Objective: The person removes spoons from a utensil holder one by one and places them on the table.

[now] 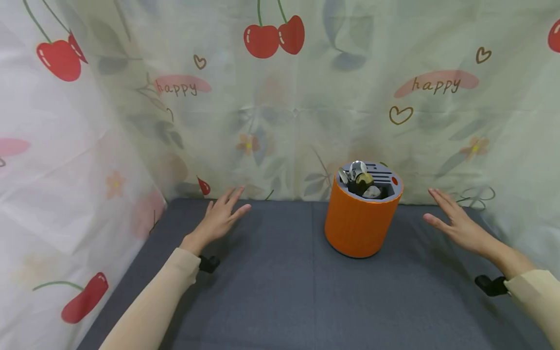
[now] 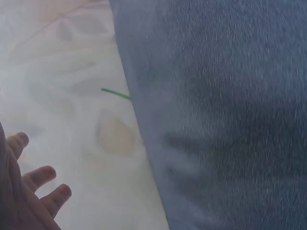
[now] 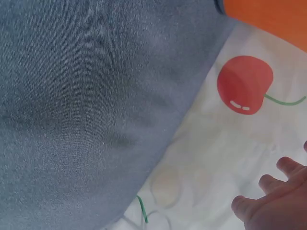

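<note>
An orange cylindrical holder [image 1: 360,226] with a grey slotted top stands upright right of the table's middle. Several metal utensils [image 1: 358,169], one with a rounded silver end and one gold-toned, poke out of its larger opening; their lower parts are hidden inside. To the holder's left, my left hand [image 1: 220,216] hovers over the table with fingers spread and nothing in it. My right hand [image 1: 457,226] is held in the air on the holder's other side, fingers extended, also holding nothing. In the right wrist view the holder's orange side [image 3: 273,19] shows at the top corner.
Dark grey-blue cloth covers the table [image 1: 271,291]. Behind it hangs a pale curtain [image 1: 288,121] printed with cherries, hearts and leaves, and similar sheeting [image 1: 52,194] closes off the left side. Each wrist carries a small black camera mount [image 1: 209,264].
</note>
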A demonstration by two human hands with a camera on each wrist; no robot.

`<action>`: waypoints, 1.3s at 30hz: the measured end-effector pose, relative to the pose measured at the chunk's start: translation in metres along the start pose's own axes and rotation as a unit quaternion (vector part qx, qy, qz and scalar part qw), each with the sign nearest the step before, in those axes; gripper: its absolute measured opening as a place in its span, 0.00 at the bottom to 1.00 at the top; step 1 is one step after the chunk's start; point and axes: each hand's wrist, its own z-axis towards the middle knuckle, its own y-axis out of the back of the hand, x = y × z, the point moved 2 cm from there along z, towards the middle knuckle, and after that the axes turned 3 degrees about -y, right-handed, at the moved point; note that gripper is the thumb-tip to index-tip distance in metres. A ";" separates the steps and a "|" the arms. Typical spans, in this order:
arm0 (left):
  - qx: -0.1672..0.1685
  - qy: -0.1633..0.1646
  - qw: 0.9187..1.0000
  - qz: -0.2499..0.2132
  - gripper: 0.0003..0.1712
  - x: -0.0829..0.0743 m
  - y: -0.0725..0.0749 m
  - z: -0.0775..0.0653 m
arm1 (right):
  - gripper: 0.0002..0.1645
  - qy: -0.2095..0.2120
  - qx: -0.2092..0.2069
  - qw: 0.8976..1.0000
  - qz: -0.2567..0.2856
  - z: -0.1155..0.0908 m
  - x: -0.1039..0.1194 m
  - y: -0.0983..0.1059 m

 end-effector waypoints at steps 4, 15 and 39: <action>-0.002 -0.008 1.000 -0.014 0.44 -0.005 -0.004 0.000 | 0.50 -0.003 0.005 1.000 0.011 -0.002 0.001 -0.002; -0.011 -0.047 0.996 -0.077 0.41 -0.026 -0.016 0.000 | 0.50 0.002 0.020 0.999 0.038 -0.008 0.004 -0.009; 0.020 -0.057 0.976 -0.210 0.38 -0.064 -0.051 0.009 | 0.50 0.014 0.031 0.997 0.071 -0.014 0.012 -0.028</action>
